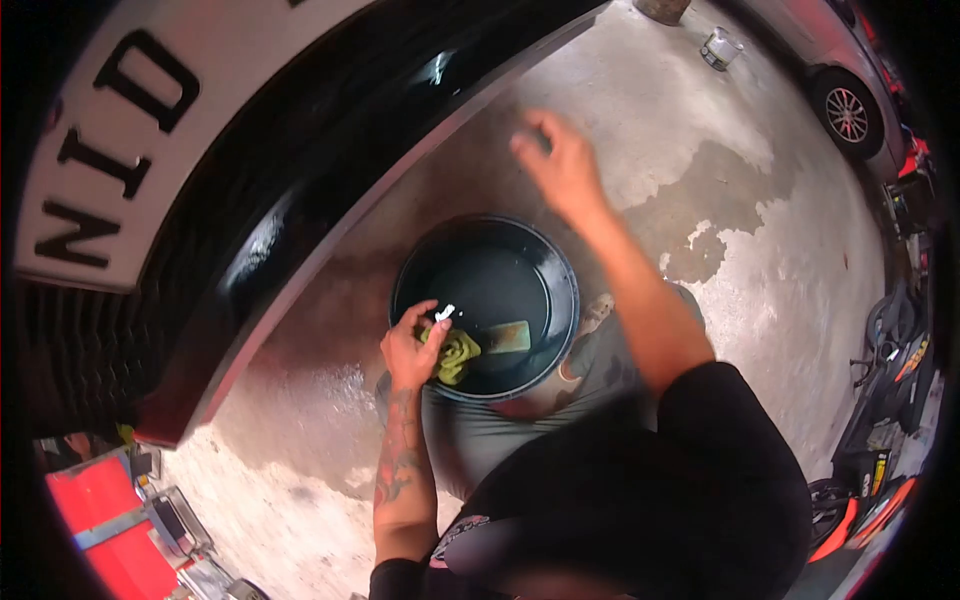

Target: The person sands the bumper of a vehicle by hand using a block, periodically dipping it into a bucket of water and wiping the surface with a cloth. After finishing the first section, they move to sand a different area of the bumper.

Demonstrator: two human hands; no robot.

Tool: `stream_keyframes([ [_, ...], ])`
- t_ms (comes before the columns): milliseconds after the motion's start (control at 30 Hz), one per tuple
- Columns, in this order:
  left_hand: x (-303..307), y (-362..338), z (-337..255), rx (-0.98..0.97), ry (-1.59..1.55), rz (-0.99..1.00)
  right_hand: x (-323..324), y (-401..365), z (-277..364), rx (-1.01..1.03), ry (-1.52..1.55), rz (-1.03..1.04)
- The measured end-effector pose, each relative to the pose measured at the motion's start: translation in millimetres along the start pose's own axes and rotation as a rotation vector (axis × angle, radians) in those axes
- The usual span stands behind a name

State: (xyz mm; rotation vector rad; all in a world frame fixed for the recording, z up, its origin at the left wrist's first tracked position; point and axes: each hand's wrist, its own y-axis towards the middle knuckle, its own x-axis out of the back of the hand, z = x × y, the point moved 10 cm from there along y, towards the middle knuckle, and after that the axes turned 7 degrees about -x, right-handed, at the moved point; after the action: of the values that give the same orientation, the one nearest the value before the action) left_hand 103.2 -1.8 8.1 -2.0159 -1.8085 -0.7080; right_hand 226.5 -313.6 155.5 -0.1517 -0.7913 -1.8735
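Observation:
At the left side of a black round tub (563,300), my left hand (408,345) pinches a small white piece (446,313) between thumb and fingers. Bunched against that hand is a yellow-green cloth (453,357), just inside the tub's wall. A flat greenish rectangular piece (507,338) lies in the tub, close to the cloth. My right hand (560,160) is raised beyond the tub, slightly blurred, its thumb apart from the fingers and nothing between them. It is near the lower edge of a glossy black car panel (330,170).
A white plate with black letters (120,170) spans the upper left. Wet patches (725,205) mark the concrete floor. A clear container (720,48) and a parked car's wheel (848,112) are at upper right. Red equipment (110,520) stands at lower left; assorted gear (880,440) lines the right.

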Motion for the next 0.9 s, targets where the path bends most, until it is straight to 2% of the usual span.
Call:
stream_keyframes([
  [133,4,-2,0,-0.081,-0.093,-0.040,-100,-140,32,-0.083,0.332,0.584],
  [200,1,-5,16,-0.082,-0.201,-0.041,-125,-184,45,-0.013,0.325,0.699],
  [233,1,-6,21,-0.065,-0.210,-0.057,-133,-195,43,-0.103,0.345,0.734],
  [333,5,-5,24,-0.047,-0.243,-0.092,-135,-197,34,-0.108,0.379,0.783],
  [367,5,-5,24,-0.042,-0.260,-0.093,-139,-199,27,-0.180,0.435,0.850],
  [400,5,-5,22,-0.036,-0.279,-0.090,-150,-205,4,-0.353,0.649,0.905],
  [467,2,-6,22,0.000,-0.289,-0.096,-155,-211,-61,-0.879,0.646,0.781],
  [533,0,-6,30,0.018,-0.224,-0.079,-184,-238,-128,-0.544,-0.088,0.916],
  [600,-3,-7,35,0.038,-0.221,-0.072,-194,-276,-150,-0.485,-0.499,1.174],
  [667,-6,-7,34,0.033,-0.210,-0.062,-187,-297,-146,-0.469,-0.732,1.346],
  [733,0,-6,23,0.018,-0.148,-0.071,-191,-321,-148,-0.387,-0.787,1.503],
  [833,1,-6,20,0.028,-0.110,-0.053,-193,-312,-156,-0.438,-0.755,1.493],
  [900,2,-6,18,0.035,-0.102,-0.049,-188,-271,-157,-0.368,-0.634,1.337],
])
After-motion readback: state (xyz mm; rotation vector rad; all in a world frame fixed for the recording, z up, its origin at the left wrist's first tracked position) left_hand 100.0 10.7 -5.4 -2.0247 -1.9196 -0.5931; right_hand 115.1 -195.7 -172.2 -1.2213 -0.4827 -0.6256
